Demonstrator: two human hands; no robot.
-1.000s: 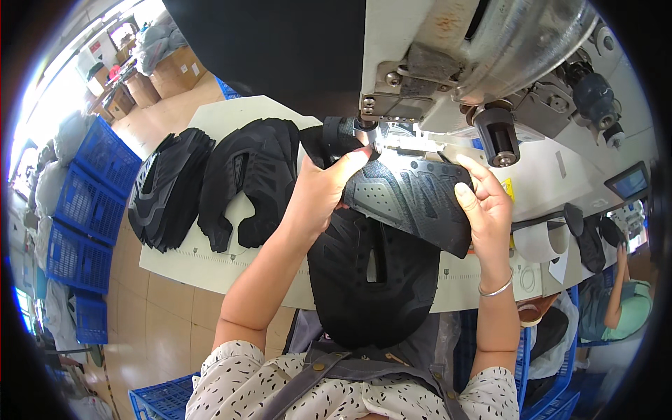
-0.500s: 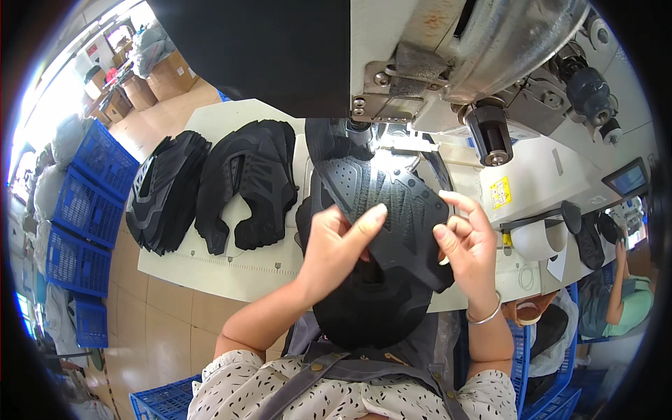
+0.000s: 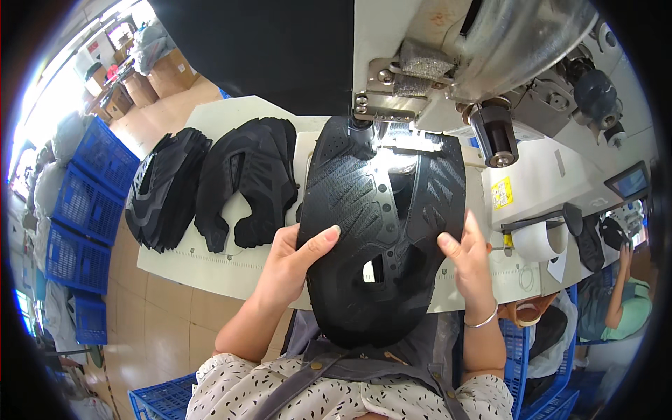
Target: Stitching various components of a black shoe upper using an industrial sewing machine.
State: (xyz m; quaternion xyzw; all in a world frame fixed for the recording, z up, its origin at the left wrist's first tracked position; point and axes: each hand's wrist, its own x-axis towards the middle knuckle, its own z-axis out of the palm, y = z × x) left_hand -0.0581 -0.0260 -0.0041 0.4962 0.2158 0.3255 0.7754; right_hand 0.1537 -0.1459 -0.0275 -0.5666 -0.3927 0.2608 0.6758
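A black shoe upper (image 3: 343,269) lies spread out beneath the sewing machine's needle area (image 3: 371,136), its rounded toe end toward me and overhanging the table edge. My left hand (image 3: 285,262) grips its left edge, thumb on top and fingers out of sight underneath. On the opposite edge my right hand (image 3: 472,264) holds it, thumb on the upper surface and fingers along the side. A bright machine lamp shines on the upper's far part. To the left, a stack of black shoe uppers (image 3: 269,161) lies beside another stack of uppers (image 3: 171,185) with grey patterning.
The sewing machine head (image 3: 413,42) overhangs the far side. A white rounded piece (image 3: 539,239) and a dark shoe part (image 3: 590,245) lie at the right. Blue crates (image 3: 80,252) line the left; another blue crate (image 3: 514,350) stands low right. A co-worker (image 3: 630,304) sits far right.
The shoe upper has been unfolded and laid flat, its far end now under the machine head. My left hand has moved left and nearer to me; my right hand has lowered to the right edge.
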